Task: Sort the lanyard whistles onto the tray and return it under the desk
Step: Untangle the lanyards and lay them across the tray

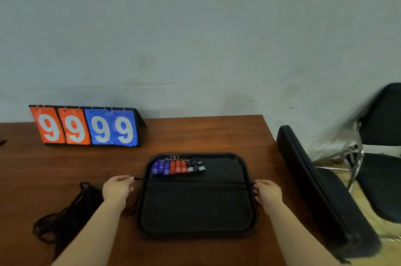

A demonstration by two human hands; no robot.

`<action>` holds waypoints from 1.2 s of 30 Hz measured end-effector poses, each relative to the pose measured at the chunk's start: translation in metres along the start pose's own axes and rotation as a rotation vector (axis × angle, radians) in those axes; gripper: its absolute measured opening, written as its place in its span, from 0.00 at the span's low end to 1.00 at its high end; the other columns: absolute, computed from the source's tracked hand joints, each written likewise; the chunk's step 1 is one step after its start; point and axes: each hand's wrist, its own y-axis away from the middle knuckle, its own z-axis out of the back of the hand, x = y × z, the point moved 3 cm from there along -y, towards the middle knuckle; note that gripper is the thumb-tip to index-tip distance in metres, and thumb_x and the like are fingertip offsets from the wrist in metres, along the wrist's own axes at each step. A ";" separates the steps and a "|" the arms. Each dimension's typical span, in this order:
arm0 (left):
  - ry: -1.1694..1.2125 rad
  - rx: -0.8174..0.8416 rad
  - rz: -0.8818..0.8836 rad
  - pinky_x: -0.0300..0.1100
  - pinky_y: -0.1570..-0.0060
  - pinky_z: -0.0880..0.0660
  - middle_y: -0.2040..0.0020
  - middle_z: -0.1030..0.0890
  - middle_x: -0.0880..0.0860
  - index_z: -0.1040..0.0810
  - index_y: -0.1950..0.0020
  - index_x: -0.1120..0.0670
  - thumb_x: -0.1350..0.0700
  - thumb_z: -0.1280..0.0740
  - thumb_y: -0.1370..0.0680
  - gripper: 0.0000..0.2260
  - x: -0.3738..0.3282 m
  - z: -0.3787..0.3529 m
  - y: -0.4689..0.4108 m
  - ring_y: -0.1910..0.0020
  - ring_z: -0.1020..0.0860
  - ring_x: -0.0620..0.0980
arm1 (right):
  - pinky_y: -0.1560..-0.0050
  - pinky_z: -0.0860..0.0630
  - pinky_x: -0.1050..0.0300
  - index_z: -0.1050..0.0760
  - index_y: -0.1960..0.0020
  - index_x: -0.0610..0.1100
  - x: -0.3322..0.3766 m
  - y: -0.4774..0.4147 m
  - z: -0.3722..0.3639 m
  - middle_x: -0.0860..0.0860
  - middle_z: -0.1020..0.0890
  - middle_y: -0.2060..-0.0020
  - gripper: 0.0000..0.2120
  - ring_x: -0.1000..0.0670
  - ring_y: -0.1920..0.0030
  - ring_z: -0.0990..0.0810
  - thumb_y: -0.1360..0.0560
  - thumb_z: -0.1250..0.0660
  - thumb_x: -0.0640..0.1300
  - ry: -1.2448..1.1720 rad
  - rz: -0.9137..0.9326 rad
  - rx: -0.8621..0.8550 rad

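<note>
A black tray (249, 181) lies on the brown desk (195, 131). Along its far edge stands a row of whistles (178, 167): blue ones at the left, red in the middle, black at the right, each with a metal ring. A black lanyard (195, 181) is stretched straight across the tray from side to side. My left hand (117, 188) pinches its left end beside the tray's left rim. My right hand (268, 193) pinches its right end at the tray's right rim. A heap of several more black lanyards (65, 215) lies on the desk left of my left arm.
A flip scoreboard (86, 126) showing 9 9 9 9 in orange and blue stands at the back left against the wall. A black case (321, 189) leans at the desk's right edge. Two black folding chairs (382, 157) stand further right.
</note>
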 end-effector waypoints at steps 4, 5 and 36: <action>-0.144 0.025 -0.040 0.42 0.70 0.31 0.66 0.23 0.56 0.19 0.49 0.63 0.63 0.30 0.25 0.06 0.007 -0.005 -0.013 0.69 0.26 0.52 | 0.61 0.25 0.54 0.21 0.45 0.39 0.003 -0.009 -0.005 0.44 0.18 0.55 0.09 0.47 0.58 0.20 0.22 0.37 0.35 0.023 0.032 -0.053; -0.172 0.042 -0.041 0.43 0.68 0.30 0.65 0.22 0.56 0.19 0.49 0.63 0.62 0.30 0.25 0.06 0.010 -0.007 -0.013 0.68 0.25 0.53 | 0.60 0.24 0.53 0.21 0.45 0.39 0.004 -0.011 -0.005 0.44 0.18 0.55 0.09 0.47 0.57 0.20 0.22 0.37 0.36 0.025 0.035 -0.068; -0.750 0.310 -0.310 0.45 0.42 0.28 0.38 0.21 0.58 0.24 0.35 0.60 0.56 0.33 0.22 0.17 0.044 0.009 0.014 0.39 0.24 0.56 | 0.50 0.22 0.55 0.25 0.39 0.43 0.018 0.063 -0.054 0.48 0.22 0.44 0.13 0.50 0.51 0.22 0.23 0.33 0.39 0.371 0.449 0.041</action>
